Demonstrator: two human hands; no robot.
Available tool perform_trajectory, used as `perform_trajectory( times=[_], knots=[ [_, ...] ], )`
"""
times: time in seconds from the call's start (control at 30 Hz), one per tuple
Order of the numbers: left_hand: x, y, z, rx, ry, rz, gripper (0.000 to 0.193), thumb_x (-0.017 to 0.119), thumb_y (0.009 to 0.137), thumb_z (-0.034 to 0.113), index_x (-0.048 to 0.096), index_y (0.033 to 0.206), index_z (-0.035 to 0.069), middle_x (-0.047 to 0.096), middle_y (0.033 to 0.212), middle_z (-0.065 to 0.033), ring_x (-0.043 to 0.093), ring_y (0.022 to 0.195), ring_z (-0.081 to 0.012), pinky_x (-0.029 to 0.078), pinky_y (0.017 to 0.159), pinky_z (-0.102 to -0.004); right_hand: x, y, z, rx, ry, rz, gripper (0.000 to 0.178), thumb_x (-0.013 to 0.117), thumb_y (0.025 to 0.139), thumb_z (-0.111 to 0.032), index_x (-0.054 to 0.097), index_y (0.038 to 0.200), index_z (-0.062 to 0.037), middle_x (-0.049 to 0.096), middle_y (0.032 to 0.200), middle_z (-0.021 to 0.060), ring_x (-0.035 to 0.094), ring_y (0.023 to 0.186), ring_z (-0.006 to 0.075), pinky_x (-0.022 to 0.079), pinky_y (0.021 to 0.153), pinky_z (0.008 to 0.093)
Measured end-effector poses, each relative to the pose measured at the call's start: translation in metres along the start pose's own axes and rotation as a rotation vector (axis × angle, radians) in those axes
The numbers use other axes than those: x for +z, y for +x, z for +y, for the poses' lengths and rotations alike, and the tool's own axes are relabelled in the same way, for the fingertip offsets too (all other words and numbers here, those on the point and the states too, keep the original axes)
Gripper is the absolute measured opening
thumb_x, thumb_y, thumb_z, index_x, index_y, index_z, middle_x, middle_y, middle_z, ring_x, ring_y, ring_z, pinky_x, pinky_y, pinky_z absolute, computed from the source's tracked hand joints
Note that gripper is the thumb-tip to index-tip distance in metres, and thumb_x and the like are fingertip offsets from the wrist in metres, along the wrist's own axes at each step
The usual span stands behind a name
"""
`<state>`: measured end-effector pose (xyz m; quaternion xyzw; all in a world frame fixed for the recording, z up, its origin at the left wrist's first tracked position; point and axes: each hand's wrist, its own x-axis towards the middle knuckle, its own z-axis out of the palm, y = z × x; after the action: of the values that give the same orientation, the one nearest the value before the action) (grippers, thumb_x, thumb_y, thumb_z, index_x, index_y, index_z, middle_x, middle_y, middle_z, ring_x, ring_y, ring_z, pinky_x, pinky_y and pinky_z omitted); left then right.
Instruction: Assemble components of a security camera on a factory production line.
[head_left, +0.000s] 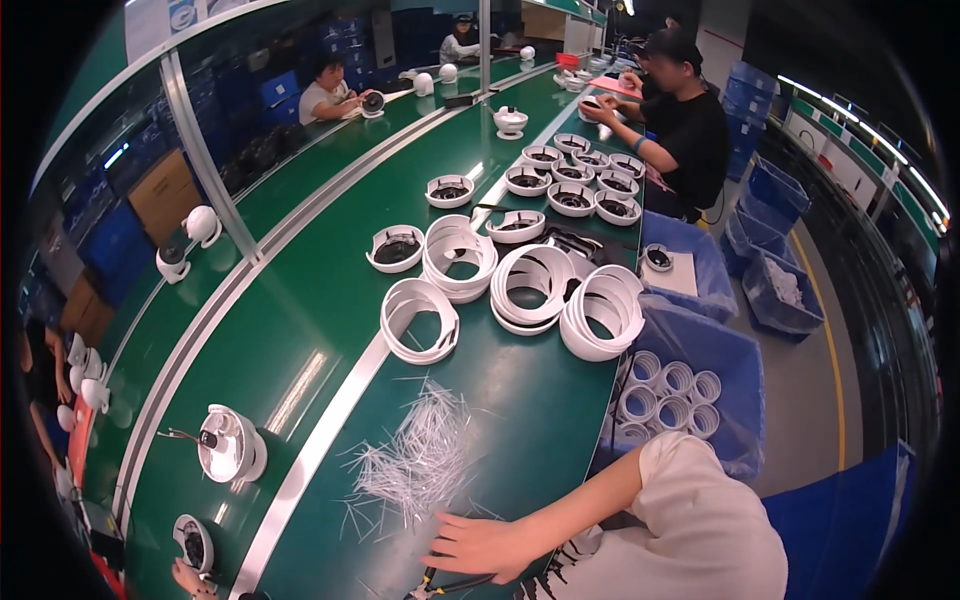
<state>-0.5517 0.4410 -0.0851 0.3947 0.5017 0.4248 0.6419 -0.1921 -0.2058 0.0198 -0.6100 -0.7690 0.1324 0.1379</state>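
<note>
My right hand (488, 548) reaches in from the lower right, its fingers stretched out and apart over the green table. The fingertips are by a loose pile of clear, thin plastic strips (418, 455). Black-and-yellow pliers (428, 584) show just below this hand, cut off by the lower edge; I cannot tell whether the hand touches them. My left hand is not in view. Beyond the strips stand several stacks of white plastic rings (418, 345). Behind them are white round housings with black inner parts (570, 198).
A blue bin (745, 400) with stacked white rings stands beside the table's right edge. Across a pale strip sits a white housing with wires (228, 445). At lower left another person's hand (186, 576) is beside a small housing (192, 540). Co-workers sit farther along the line.
</note>
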Motion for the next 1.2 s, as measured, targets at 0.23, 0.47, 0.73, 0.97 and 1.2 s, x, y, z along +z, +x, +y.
perform_trajectory(
  times=[0.23, 0.47, 0.73, 0.97, 1.2],
  knots=[
    [0.261, -0.275, 0.02, 0.67, 0.477, -0.504, 0.025, 0.052, 0.082, 0.015, 0.053, 0.103, 0.003, 0.057, 0.098, -0.0091, 0.056, 0.074, -0.0133, 0.046, 0.063, -0.0236, -0.01, -0.006, -0.002, 0.223, 0.099, 0.137, 0.034, 0.061, 0.051, -0.007, 0.049, 0.083, -0.0027, 0.046, 0.086, 0.0091, 0.045, 0.084, 0.0257, 0.041, 0.067, 0.0333],
    [0.332, -0.289, -0.069, -0.52, -0.103, -0.707, 0.071, 0.051, 0.079, 0.049, 0.028, 0.124, -0.001, 0.05, 0.112, -0.0169, 0.054, 0.095, -0.024, 0.047, 0.076, -0.0331, -0.025, 0.012, 0.005, 0.404, 0.676, 0.556, 0.035, 0.063, 0.057, 0.002, 0.053, 0.09, -0.0038, 0.055, 0.085, 0.0096, 0.057, 0.078, 0.0208, 0.045, 0.072, 0.0281],
    [0.434, -0.248, -0.11, -0.261, -0.765, -0.382, 0.04, 0.049, 0.079, 0.013, 0.035, 0.116, 0.007, 0.052, 0.099, -0.0145, 0.058, 0.078, -0.0262, 0.052, 0.067, -0.0342, -0.014, 0.006, 0.002, 0.443, 1.941, 0.591, 0.046, 0.052, 0.069, -0.008, 0.039, 0.111, 0.004, 0.051, 0.094, 0.0181, 0.055, 0.079, 0.0279, 0.047, 0.069, 0.0427],
    [0.414, -0.263, -0.103, -0.192, -0.636, -0.562, 0.051, 0.05, 0.077, 0.004, 0.032, 0.122, 0.018, 0.045, 0.116, -0.006, 0.05, 0.102, -0.0271, 0.048, 0.074, -0.0432, -0.02, -0.002, 0.018, 0.18, 2.106, 0.246, 0.062, 0.054, 0.07, -0.014, 0.03, 0.124, 0.0061, 0.042, 0.117, 0.0202, 0.046, 0.1, 0.0323, 0.039, 0.085, 0.044],
    [0.344, -0.352, -0.066, -0.169, -0.417, -0.676, 0.064, 0.052, 0.074, 0.006, 0.022, 0.128, 0.02, 0.042, 0.117, -0.0043, 0.05, 0.102, -0.0204, 0.051, 0.071, -0.0373, -0.023, 0.014, 0.03, 0.011, 2.135, 0.063, 0.061, 0.051, 0.073, -0.007, 0.024, 0.125, 0.0078, 0.039, 0.12, 0.0209, 0.043, 0.104, 0.0334, 0.037, 0.088, 0.0463]
  ],
)
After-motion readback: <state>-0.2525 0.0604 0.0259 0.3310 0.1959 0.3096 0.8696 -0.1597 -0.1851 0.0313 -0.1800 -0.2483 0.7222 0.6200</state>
